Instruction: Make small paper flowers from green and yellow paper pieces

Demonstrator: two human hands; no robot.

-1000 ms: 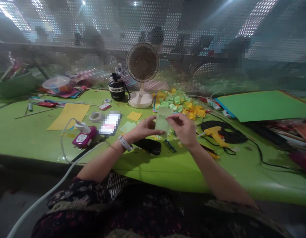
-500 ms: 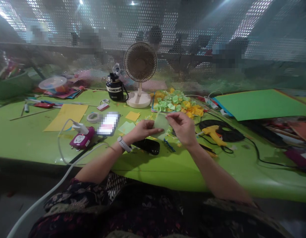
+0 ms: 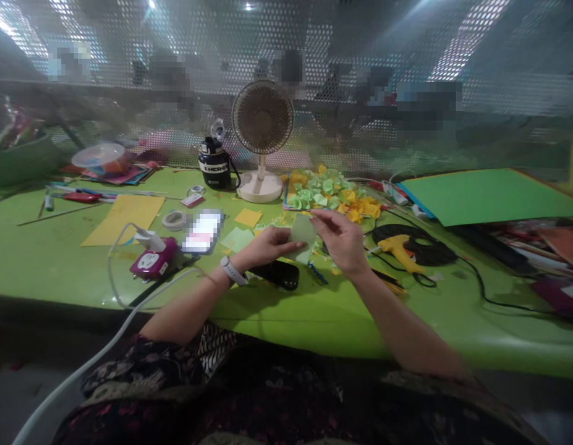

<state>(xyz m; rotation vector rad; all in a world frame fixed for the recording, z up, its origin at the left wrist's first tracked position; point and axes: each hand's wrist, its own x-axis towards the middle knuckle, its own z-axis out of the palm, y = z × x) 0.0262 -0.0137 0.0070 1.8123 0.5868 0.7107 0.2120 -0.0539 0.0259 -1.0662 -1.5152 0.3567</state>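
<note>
Above the green tabletop, my left hand [image 3: 267, 246] and my right hand [image 3: 342, 240] both pinch a small pale green paper square [image 3: 303, 238] between their fingers. The paper stands tilted, its lower part partly hidden by my left fingers. Below my left wrist lies a black glossy object [image 3: 277, 275], possibly a phone or pouch, and neither hand touches it. A white watch band [image 3: 232, 271] circles my left wrist. Small paper scraps lie under my hands.
A heap of green and yellow paper pieces [image 3: 327, 194] lies behind my hands. A fan [image 3: 262, 117] and black flask [image 3: 214, 164] stand at the back. A yellow glue gun [image 3: 400, 253], black cable coil [image 3: 418, 252], and pink socket [image 3: 154, 259] lie nearby.
My left hand and the pale green paper sit slightly lower than a second ago. The whole scene has shifted a little to the left in the view.
</note>
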